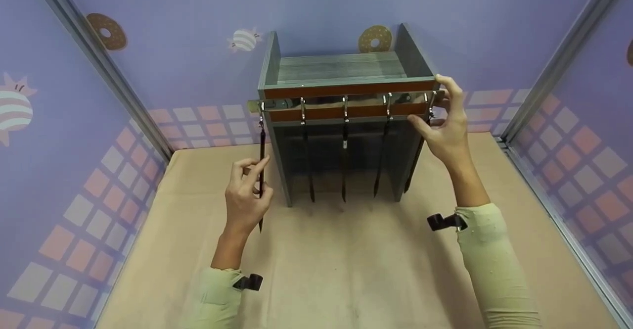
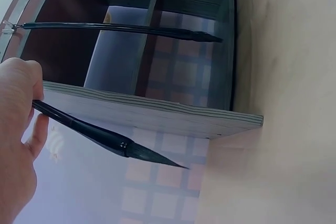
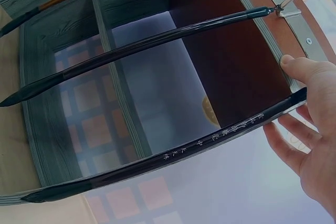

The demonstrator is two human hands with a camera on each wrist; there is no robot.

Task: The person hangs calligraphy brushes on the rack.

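Left hand (image 1: 243, 195): thumb and curled fingers pinch the long black calligraphy brush (image 1: 261, 170) mid-shaft. This brush hangs from the leftmost hook of the chrome hook rail (image 1: 346, 102), just outside the left wall of the grey wooden shelf unit (image 1: 341, 71); bristle tip below the fingers.

Right hand (image 1: 445, 121): fingers loosely spread at the rail's right end, thumb on the shelf's front edge, fingers touching the rightmost inscribed black brush (image 3: 173, 156).

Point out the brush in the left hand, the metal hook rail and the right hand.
brush (image 2: 105, 139), left wrist view, on the dark handle near the bristles.
hook rail (image 1: 321, 103), head view, on the shiny bar.
right hand (image 1: 445, 131), head view, on the back of the hand.
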